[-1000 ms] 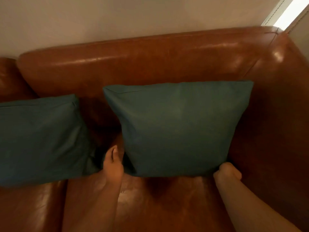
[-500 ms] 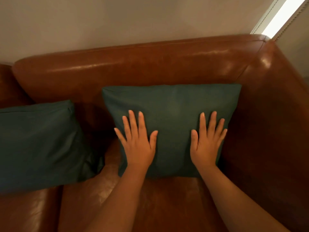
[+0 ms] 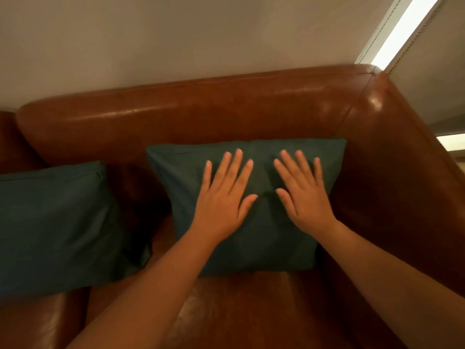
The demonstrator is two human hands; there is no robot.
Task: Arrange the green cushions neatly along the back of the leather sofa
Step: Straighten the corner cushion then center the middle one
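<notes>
The right cushion [image 3: 251,238] stands against the sofa [image 3: 201,107] back, in the far right corner, its right edge touching the armrest [image 3: 392,172]. Both hands lie flat on its face with fingers spread wide: the left hand [image 3: 222,197] and the right hand [image 3: 305,197] side by side, thumbs near each other. The left cushion [image 3: 55,222] leans on the back to the left, a gap of bare leather between the two. Behind the sofa rises a pale wall [image 3: 176,34]; a bright window strip [image 3: 402,28] shows far right.

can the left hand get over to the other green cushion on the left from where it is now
Probably yes. The left hand lies flat on the right cushion, gripping nothing, and only bare sofa back lies between it and the left cushion.
</notes>
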